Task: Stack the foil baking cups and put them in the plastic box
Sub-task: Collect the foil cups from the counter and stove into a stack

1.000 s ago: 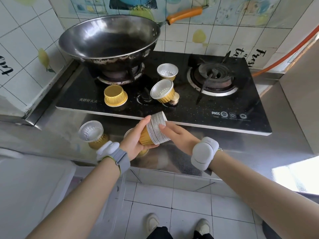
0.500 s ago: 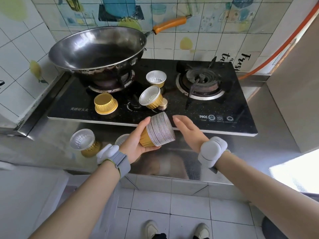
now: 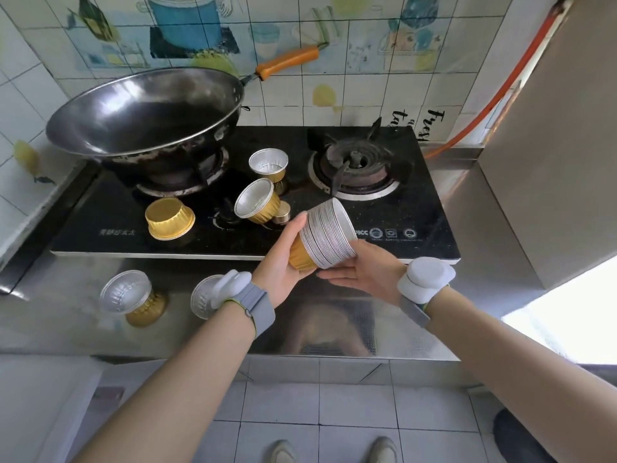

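A nested stack of foil baking cups [image 3: 329, 237], gold outside with silver rims, lies tilted on its side in my left hand [image 3: 283, 269], over the stove's front edge. My right hand [image 3: 364, 275] is flat and palm-up just under the stack's rim end, touching it. Loose cups sit on the stove: one upside down [image 3: 169, 219], one tilted [image 3: 257, 202], one upright [image 3: 268, 163]. Another cup lies on its side on the counter [image 3: 133, 297]. A further cup [image 3: 202, 300] is partly hidden behind my left wrist. I see no plastic box.
A large wok [image 3: 143, 118] with an orange handle occupies the left burner of the black glass stove [image 3: 417, 212]. The right burner [image 3: 354, 165] is bare. The steel counter [image 3: 334, 329] runs along the front. A cabinet side [image 3: 551, 162] and an orange hose [image 3: 500, 91] stand at the right.
My right hand drew away from the stack, then came back palm-up beneath it. My left hand carried the stack up and to the right.
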The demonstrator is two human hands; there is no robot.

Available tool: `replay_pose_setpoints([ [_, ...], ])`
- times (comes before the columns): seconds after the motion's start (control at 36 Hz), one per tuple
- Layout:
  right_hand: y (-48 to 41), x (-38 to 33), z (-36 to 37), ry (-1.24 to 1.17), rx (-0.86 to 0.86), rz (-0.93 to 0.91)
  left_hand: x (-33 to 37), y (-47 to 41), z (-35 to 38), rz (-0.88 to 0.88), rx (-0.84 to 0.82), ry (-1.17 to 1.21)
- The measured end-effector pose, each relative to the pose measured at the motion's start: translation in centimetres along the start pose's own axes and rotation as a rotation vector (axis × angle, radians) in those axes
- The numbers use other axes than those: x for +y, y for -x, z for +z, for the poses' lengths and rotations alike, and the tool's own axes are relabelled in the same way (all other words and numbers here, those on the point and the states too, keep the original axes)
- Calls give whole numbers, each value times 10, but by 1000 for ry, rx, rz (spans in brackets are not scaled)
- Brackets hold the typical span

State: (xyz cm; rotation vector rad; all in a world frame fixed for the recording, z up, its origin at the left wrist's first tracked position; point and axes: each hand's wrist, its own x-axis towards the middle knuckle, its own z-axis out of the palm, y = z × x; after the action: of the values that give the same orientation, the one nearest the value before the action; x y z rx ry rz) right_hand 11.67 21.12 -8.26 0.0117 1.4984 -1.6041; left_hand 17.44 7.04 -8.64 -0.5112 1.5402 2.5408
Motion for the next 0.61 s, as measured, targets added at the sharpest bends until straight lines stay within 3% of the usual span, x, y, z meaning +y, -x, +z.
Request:
replay_pose_setpoints([
  [0.25, 6, -15, -32, 0, 61, -28, -2, -25, 26, -55, 4, -154],
  [0.47, 7, -30, -58, 85, 244, -45, -4, -52, 42, -33, 156, -271],
  [0.61, 10, -40, -69, 124, 299, -62, -4, -66, 58, -58, 140, -299],
])
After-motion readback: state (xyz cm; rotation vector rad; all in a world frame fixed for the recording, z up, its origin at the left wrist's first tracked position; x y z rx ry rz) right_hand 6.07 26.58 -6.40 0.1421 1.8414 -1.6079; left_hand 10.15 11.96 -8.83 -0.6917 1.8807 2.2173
